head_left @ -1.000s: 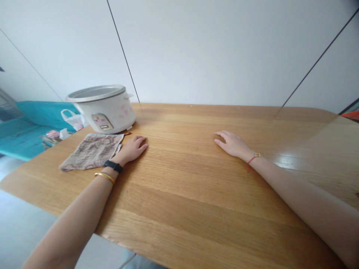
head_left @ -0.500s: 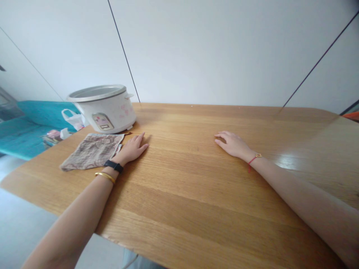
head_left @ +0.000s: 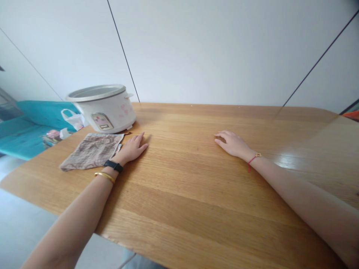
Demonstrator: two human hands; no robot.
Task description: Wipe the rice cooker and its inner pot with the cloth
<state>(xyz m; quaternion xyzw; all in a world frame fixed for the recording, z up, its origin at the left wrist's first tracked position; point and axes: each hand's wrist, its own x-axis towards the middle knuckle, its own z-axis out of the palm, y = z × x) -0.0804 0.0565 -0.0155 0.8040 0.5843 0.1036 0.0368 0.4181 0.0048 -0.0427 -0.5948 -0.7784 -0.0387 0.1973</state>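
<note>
My left hand (head_left: 132,148) lies open on the wooden table (head_left: 179,179), fingers apart and holding nothing. Its wrist, with a black band and a gold bangle, is at the right edge of a brown patterned cloth (head_left: 91,151) that lies flat. Behind the cloth stands a white rice cooker (head_left: 112,112) with pink flowers and no lid; its inside is mostly hidden by the rim. Over on the right, my right hand (head_left: 231,144) rests on the table, fingers slightly bent, thumb apart, with nothing in it. A red string bracelet is on that wrist.
A pale wall (head_left: 202,52) with dark seams rises behind the table's far edge. At the left is a turquoise sofa (head_left: 25,130) with a white plastic bag (head_left: 75,120) and some small items. Something orange (head_left: 352,115) shows at the right edge.
</note>
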